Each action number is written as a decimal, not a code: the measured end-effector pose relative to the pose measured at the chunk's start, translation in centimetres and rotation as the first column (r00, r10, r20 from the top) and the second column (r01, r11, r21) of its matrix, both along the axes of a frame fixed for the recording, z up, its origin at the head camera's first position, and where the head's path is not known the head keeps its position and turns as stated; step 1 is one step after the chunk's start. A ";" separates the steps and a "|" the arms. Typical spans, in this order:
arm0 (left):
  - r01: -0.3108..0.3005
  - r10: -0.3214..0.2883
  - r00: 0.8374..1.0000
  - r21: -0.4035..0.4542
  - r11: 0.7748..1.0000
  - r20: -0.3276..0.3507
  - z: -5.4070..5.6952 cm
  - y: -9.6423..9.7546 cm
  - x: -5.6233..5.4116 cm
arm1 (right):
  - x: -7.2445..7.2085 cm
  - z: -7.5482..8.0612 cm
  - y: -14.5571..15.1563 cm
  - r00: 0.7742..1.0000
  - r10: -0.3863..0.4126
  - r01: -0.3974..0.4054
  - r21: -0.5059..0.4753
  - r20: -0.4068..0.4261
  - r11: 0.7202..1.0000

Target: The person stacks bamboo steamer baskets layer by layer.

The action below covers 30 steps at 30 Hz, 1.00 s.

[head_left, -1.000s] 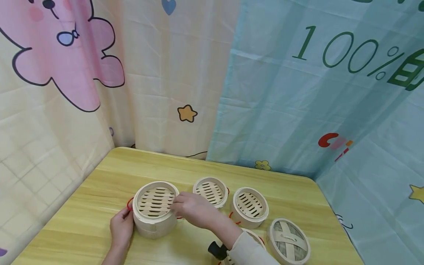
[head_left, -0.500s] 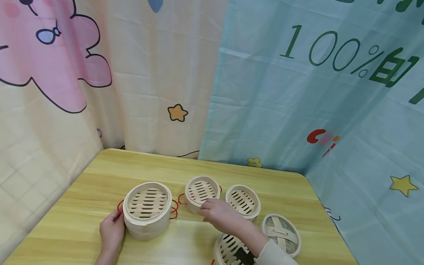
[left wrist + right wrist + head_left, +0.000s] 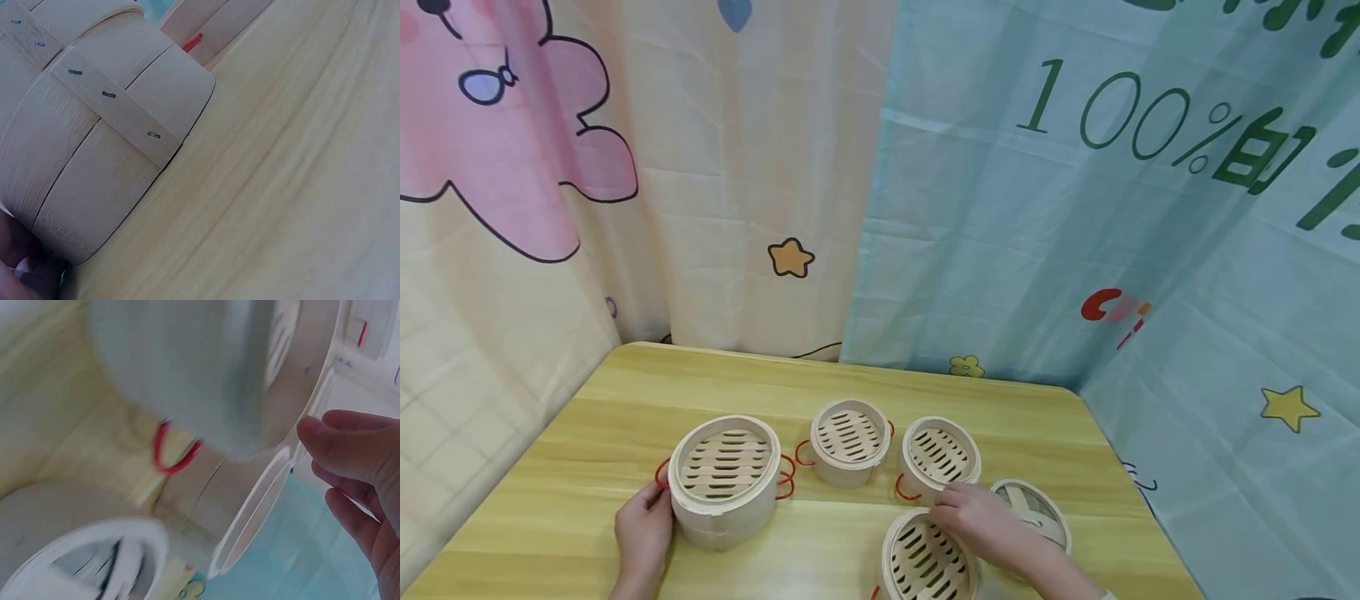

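Note:
My left hand (image 3: pixel 643 529) holds the left side of a two-tier bamboo steamer stack (image 3: pixel 718 525), its fingers at the red handle (image 3: pixel 661 473). In the left wrist view, fingers (image 3: pixel 19 275) show dimly beside the stack's lower edge. My right hand (image 3: pixel 981 521) hovers by the rim of a single near steamer basket (image 3: pixel 891 567). Its thumb and fingers are parted beside that basket's rim in the right wrist view, with nothing between them. Two more slatted baskets stand behind: one at back middle (image 3: pixel 842 475), one at back right (image 3: pixel 917 483).
A round bamboo lid (image 3: pixel 1056 525) with crossed strips lies at the right, partly behind my right forearm. The wooden table (image 3: pixel 805 567) ends at the back against printed curtains (image 3: pixel 760 167). Red loop handles (image 3: pixel 786 479) stick out from the stack's right side.
My right hand has left the stack's right rim and moved right, past the back middle basket, to the near basket. My left hand stays at the stack. The head view has turned slightly right.

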<state>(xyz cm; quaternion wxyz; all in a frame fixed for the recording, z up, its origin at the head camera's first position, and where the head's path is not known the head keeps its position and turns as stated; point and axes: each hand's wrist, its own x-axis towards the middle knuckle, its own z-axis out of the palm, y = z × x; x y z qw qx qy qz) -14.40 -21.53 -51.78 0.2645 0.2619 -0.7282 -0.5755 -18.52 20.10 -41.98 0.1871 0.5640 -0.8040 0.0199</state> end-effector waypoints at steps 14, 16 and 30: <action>0.008 -0.008 1.000 0.018 1.000 0.029 0.0 -0.2 0.3 | 2.6 -0.4 5.1 0.994 0.051 -0.060 0.091 0.099 0.994; 0.008 -0.009 1.000 0.027 1.000 0.027 0.1 -0.1 0.3 | 2.5 -0.7 5.1 0.991 0.099 -0.106 0.080 0.085 0.991; 0.023 -0.023 1.000 0.054 0.998 0.009 0.0 0.1 0.1 | 1.9 -3.0 4.4 0.958 0.284 -0.285 0.053 0.026 0.957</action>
